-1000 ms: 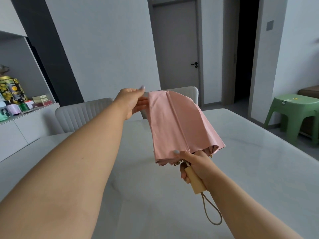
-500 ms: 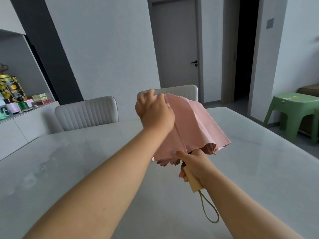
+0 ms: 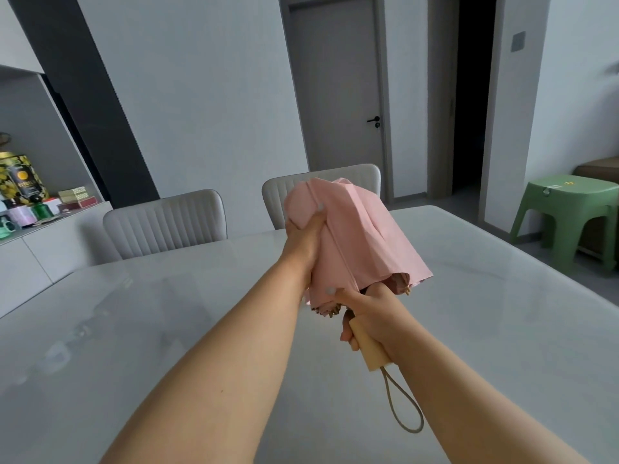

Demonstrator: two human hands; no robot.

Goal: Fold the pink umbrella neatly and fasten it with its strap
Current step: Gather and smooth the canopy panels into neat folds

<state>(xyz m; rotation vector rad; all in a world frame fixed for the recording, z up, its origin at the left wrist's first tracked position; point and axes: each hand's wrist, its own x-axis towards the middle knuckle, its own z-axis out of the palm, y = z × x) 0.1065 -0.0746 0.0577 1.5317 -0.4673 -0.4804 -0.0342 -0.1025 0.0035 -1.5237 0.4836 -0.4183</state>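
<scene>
The pink umbrella (image 3: 361, 236) is collapsed but loose, its canopy hanging in folds above the white table (image 3: 134, 329). My right hand (image 3: 371, 313) grips the pale wooden handle (image 3: 370, 349), thumb pressed on the canopy's lower edge; a beige cord loop (image 3: 402, 406) dangles from the handle's end. My left hand (image 3: 306, 236) clasps the canopy's left side near the top, fingers wrapped behind the fabric. The fastening strap is not visible.
Two pale padded chairs (image 3: 164, 222) stand at the table's far side. A green plastic stool (image 3: 566, 216) is at the right. A sideboard at the left holds a tin (image 3: 21, 180) and small boxes. A closed door (image 3: 338, 95) is behind.
My left hand moved from the canopy's top corner down onto its left side and now wraps around the fabric. The canopy is gathered closer. My right hand kept its hold on the handle.
</scene>
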